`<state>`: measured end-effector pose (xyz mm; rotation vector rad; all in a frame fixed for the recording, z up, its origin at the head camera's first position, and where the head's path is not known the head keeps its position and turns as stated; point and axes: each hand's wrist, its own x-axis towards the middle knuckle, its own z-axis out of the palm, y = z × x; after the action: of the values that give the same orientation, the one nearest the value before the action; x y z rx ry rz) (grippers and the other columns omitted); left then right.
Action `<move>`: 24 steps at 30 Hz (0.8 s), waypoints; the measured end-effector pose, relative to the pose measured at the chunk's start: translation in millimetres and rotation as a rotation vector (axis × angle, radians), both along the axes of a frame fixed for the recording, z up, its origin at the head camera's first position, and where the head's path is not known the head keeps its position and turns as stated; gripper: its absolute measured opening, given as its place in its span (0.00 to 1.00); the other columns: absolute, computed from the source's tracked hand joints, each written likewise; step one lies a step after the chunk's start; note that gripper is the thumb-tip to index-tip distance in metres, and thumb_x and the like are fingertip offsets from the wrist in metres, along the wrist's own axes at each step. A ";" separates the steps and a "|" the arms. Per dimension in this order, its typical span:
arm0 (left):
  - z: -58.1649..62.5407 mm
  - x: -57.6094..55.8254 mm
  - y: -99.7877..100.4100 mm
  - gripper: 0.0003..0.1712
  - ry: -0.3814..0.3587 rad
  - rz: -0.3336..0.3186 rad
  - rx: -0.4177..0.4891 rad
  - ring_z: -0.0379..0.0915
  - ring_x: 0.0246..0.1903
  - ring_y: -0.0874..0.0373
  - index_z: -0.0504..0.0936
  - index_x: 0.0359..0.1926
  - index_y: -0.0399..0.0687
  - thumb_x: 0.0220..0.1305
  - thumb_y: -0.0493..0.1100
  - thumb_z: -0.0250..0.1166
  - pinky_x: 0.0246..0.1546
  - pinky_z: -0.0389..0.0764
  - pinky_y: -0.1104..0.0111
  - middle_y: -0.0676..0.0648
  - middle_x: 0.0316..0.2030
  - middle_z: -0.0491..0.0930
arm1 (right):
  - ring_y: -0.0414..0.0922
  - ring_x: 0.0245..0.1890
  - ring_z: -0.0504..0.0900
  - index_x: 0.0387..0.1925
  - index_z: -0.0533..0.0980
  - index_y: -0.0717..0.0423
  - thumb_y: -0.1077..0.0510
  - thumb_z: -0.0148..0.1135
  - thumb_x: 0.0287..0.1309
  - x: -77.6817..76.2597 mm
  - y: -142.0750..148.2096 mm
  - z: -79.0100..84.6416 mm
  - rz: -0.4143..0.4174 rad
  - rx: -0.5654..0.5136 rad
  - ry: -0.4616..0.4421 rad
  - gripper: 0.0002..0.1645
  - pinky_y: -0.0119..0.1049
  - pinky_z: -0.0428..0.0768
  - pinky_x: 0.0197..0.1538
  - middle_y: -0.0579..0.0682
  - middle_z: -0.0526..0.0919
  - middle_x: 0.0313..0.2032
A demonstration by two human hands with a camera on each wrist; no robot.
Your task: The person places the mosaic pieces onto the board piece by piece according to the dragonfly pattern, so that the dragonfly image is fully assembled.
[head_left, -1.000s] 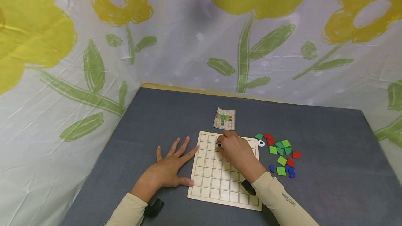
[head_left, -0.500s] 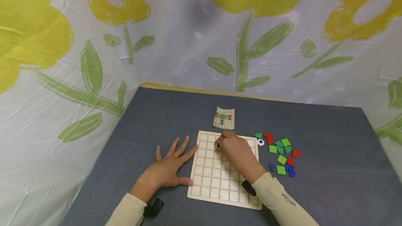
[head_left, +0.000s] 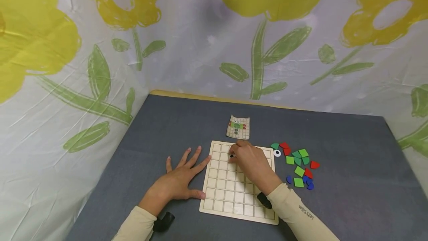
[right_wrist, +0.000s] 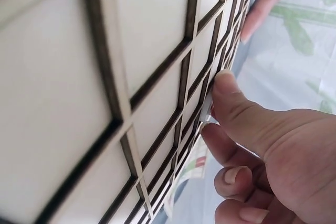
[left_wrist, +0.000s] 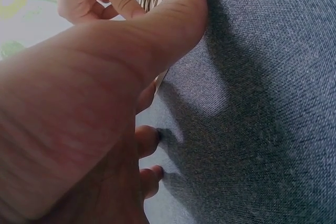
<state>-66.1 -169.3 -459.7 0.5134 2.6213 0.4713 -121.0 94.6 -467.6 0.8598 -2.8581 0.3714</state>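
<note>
A pale wooden grid board (head_left: pixel 220 185) lies on the dark table. My right hand (head_left: pixel 252 164) is over its far part and pinches a small round white eye piece with a black dot (head_left: pixel 232 156) between thumb and fingers. In the right wrist view the white edge of the eye piece (right_wrist: pixel 207 108) shows between thumb and fingertip, right at the grid squares. The left hand (head_left: pixel 180 181) lies flat with spread fingers on the table, its thumb and one fingertip at the board's left edge. In the left wrist view its thumb (left_wrist: pixel 173 19) reaches the board's rim.
Beyond the board lies a small pattern card (head_left: pixel 238 127) with a green and red figure. To the right are several loose pieces, among them a second eye piece (head_left: pixel 277 153), a green square (head_left: pixel 299 182), a red piece (head_left: pixel 314 164) and a blue piece (head_left: pixel 289 179). A flower-printed curtain (head_left: pixel 194 55) hangs behind.
The eye piece has shifted very slightly left in the right hand's fingers, and less of its black dot shows. The left hand has stayed in place.
</note>
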 end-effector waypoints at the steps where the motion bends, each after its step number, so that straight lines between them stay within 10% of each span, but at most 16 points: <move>1: -0.2 0.1 -0.1 0.66 -0.002 0.000 -0.002 0.29 0.84 0.40 0.50 0.86 0.71 0.53 0.70 0.77 0.66 0.34 0.18 0.49 0.86 0.36 | 0.41 0.33 0.85 0.39 0.89 0.50 0.49 0.84 0.52 0.4 0.3 -0.2 -0.001 -0.002 0.001 0.15 0.37 0.85 0.31 0.44 0.81 0.34; 24: -0.8 0.8 -1.3 0.66 -0.002 -0.001 0.023 0.28 0.84 0.39 0.49 0.86 0.70 0.53 0.68 0.77 0.66 0.32 0.17 0.48 0.86 0.36 | 0.43 0.27 0.84 0.44 0.86 0.56 0.52 0.77 0.64 6.2 89.0 14.3 -0.249 -0.091 -0.103 0.13 0.36 0.78 0.24 0.50 0.87 0.37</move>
<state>-65.3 -170.6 -460.5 0.5208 2.6161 0.5023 -114.8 183.7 -453.3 0.4750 -2.9674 0.5228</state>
